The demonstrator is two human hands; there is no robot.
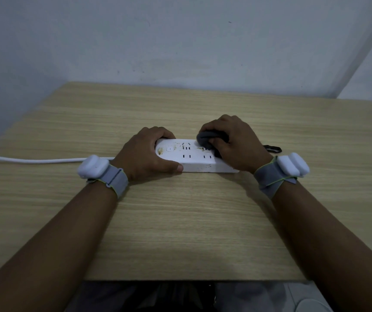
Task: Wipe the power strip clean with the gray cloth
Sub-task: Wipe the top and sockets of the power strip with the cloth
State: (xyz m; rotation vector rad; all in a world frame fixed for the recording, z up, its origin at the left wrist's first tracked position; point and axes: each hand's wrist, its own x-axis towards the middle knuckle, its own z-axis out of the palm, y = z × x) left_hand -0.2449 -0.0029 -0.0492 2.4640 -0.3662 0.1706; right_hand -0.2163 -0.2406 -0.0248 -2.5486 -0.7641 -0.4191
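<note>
At frame centre my left hand (145,152) clamps the power strip (194,157) while my right hand (232,143), fisted around the gray cloth (205,139), presses on it. Wiping is underway, I judge; next I should rub leftward over the brown stains (177,145).

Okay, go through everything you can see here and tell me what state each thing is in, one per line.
Power strip: flat on the table, brownish stains on top, nothing plugged in.
Gray cloth: bunched up, pressed on the strip's top.
Left hand: gripping the strip's left end.
Right hand: closed around the cloth.
White cord: lying on the table, running left.
Table: wooden, holding the strip.
</note>
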